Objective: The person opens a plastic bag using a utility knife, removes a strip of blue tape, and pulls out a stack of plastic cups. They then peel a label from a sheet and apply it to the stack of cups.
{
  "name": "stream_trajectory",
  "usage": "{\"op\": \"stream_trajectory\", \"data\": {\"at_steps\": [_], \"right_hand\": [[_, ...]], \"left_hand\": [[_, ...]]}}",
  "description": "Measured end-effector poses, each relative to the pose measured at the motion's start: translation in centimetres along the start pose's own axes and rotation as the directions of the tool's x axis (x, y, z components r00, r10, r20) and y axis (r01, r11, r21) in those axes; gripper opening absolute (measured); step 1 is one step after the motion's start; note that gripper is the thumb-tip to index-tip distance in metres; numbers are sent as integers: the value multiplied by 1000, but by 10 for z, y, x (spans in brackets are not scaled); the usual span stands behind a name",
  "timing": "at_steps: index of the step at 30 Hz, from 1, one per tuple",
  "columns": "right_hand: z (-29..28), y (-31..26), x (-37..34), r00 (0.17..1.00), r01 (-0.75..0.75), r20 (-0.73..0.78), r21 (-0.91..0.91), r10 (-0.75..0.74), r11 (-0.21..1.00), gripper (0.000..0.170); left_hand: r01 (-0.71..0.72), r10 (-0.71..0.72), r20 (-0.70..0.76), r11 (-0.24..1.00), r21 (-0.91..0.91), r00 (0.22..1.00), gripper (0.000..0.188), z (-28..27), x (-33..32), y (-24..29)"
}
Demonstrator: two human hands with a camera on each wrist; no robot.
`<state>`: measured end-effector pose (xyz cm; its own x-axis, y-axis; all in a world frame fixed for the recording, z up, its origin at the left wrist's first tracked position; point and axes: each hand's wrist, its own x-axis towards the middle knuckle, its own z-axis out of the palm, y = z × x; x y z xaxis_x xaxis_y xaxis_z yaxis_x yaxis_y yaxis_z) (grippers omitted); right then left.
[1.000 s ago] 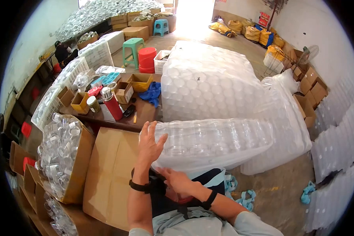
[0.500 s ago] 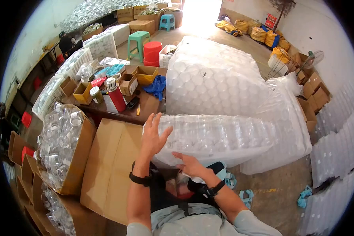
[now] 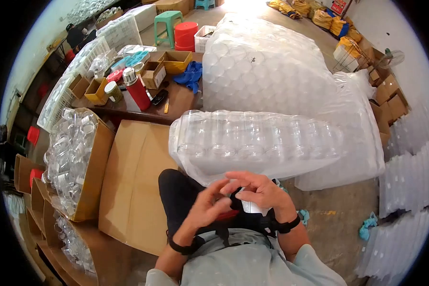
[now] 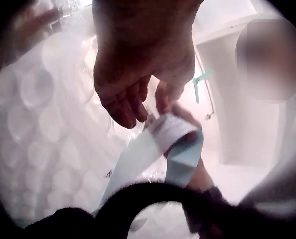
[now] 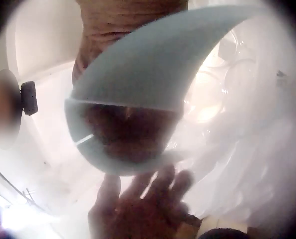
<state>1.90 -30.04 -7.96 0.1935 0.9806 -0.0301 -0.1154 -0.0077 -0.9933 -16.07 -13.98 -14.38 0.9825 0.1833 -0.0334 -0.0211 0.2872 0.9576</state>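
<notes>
In the head view my left hand (image 3: pixel 207 205) and right hand (image 3: pixel 260 188) are close together over my lap, fingers bent toward each other. A pale strip (image 3: pixel 253 207), like label backing tape, hangs under the right hand, whose fingers hold it. In the left wrist view the strip (image 4: pixel 180 142) curls in a loop just below the left fingers. The right wrist view shows its pale blue loop (image 5: pixel 133 74) hiding much of the right hand. There the left hand's spread fingers (image 5: pixel 163 186) sit at the loop's lower edge. In front lies a plastic-wrapped pack of clear jars (image 3: pixel 252 138).
A box of loose clear jars (image 3: pixel 71 162) and a cardboard flap (image 3: pixel 133 186) are at my left. Behind, a brown table (image 3: pixel 176 102) bears a red flask (image 3: pixel 137 90) and small boxes. A larger wrapped stack (image 3: pixel 267 66) rises beyond. Pale blue ribbon (image 3: pixel 368 225) lies on the floor.
My left hand has come off the left end of the jar pack, down and toward me. The right hand has moved up and right, near it, with the strip. The view has tilted down.
</notes>
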Motion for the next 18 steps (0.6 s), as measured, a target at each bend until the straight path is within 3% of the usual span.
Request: {"op": "stream_trajectory", "data": {"at_steps": [2,3,4,7,9,12,14,18], "right_hand": [[0,0,3,991,27,129,48,-33,998,65],[0,2,2,991,21,131,49,-28,999,65],[-1,4,2,987,8,158,109,-25,994,66],[-4,-2,1,980,21,195,151,-50,988,68],[-7,-3,-3,977,51,197,133,-77,990,70],[-14,-6,-16,990,48,128,89,-59,995,73],[-22,-17,-22,985,-146,94,-30,148,989,76],[-26,-17,-26,967,-244,57,-91,249,966,78]], "left_hand": [[-39,72,122,967,-252,990,57,18,6,-15],[-130,163,139,967,-218,977,60,21,10,-22],[-130,163,138,967,-221,977,60,21,12,-26],[-81,99,176,991,-105,979,58,18,16,-26],[112,-80,177,977,-180,981,51,12,18,-18],[113,-74,224,980,-167,972,49,11,20,7],[96,-59,248,986,-137,967,48,2,21,0],[168,-130,262,978,-125,956,51,-7,17,-1]]}}
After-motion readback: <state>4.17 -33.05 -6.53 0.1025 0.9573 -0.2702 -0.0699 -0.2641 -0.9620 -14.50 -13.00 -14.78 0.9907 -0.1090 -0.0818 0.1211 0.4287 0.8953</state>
